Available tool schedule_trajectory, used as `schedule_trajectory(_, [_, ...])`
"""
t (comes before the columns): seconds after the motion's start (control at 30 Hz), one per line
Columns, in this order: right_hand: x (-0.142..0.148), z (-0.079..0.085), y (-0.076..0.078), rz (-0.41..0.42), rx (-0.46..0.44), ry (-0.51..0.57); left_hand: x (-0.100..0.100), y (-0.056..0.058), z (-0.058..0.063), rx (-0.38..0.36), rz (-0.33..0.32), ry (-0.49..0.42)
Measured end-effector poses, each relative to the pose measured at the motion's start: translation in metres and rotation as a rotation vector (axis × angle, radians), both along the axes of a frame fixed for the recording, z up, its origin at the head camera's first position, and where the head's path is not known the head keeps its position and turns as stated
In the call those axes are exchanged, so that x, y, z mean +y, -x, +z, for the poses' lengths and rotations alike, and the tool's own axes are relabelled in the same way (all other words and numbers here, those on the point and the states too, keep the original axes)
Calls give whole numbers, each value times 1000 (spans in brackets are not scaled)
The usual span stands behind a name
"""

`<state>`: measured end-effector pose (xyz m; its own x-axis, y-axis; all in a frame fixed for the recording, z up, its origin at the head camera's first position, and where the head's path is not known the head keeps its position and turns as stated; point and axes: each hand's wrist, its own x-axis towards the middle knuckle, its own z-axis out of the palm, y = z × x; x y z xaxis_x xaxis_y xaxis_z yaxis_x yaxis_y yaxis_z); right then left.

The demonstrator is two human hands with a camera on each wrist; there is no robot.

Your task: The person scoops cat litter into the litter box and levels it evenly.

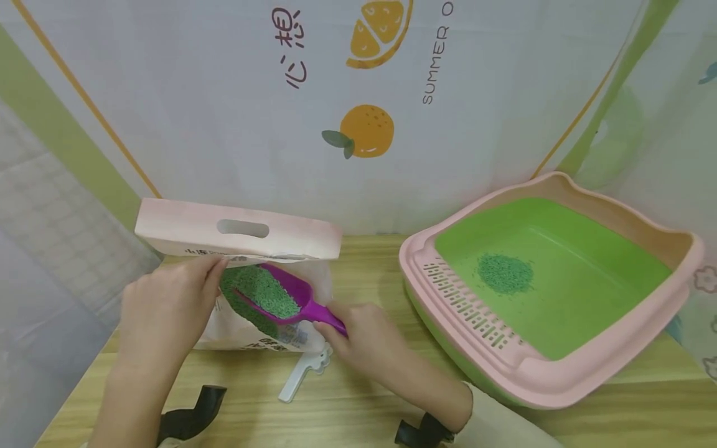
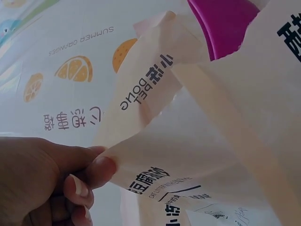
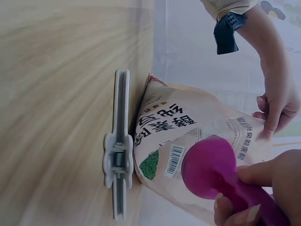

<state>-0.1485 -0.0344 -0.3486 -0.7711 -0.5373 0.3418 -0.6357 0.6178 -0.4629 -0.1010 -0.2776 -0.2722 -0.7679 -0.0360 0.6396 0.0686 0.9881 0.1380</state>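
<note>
A pale pink cat litter bag (image 1: 168, 225) with a handle slot lies torn open on the wooden table, green pellets inside. My left hand (image 1: 168, 298) pinches the edge of its opening between thumb and fingers; the left wrist view shows this pinch on the bag's printed film (image 2: 141, 155). In my right hand (image 1: 366, 339) is the handle of a purple scoop (image 1: 298, 290). Its bowl is in the bag's mouth, heaped with green pellets (image 1: 269, 294). From the right wrist, the scoop's rounded back (image 3: 207, 165) hides part of the bag.
To the right stands a green litter box with a pink rim (image 1: 560, 393) and slotted edge. A small pile of green pellets (image 1: 506, 272) lies on its floor. A white bag clip (image 1: 299, 376) rests on the table before the bag. A printed curtain (image 1: 224, 143) hangs behind.
</note>
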Motion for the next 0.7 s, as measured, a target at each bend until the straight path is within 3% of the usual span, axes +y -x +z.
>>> schedule_trajectory(0.3, [20, -6, -9, 3, -12, 0, 0, 1, 0, -1, 4, -15])
schedule_trajectory(0.7, [56, 11, -24, -25, -5, 30, 0, 1, -1, 11, -8, -6])
